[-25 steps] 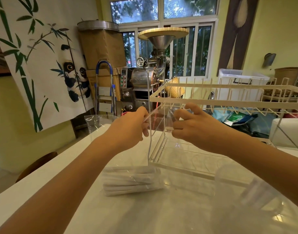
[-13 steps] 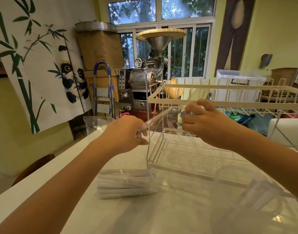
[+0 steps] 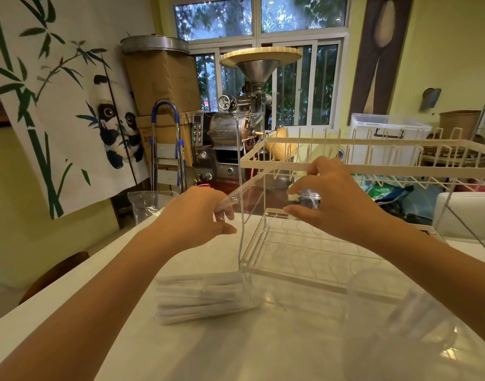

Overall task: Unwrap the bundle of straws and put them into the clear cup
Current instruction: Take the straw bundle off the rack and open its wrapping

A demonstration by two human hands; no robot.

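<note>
A bundle of white paper-sleeved straws (image 3: 205,295) lies in clear film on the white table (image 3: 263,347), below my hands. My left hand (image 3: 197,221) pinches one end of a strip of clear wrapper (image 3: 236,195). The strip runs up and right toward my right hand (image 3: 337,202), whose fingertips hold the other end with the thumb and fingers spread. Both hands hover above the table in front of a clear acrylic stand. The clear cup (image 3: 373,301) stands blurred at the lower right, under my right forearm, with a few white straws showing inside.
A clear acrylic stand (image 3: 304,259) sits on the table right behind the straws. A white wire dish rack (image 3: 373,170) spans the right behind my right hand. A clear plastic bag (image 3: 148,204) rests at the table's far left edge. Machinery and boxes stand beyond.
My hands have drawn apart, stretching the clear wrapper between them. My right hand rose and its fingers spread. The straw bundle stayed on the table.
</note>
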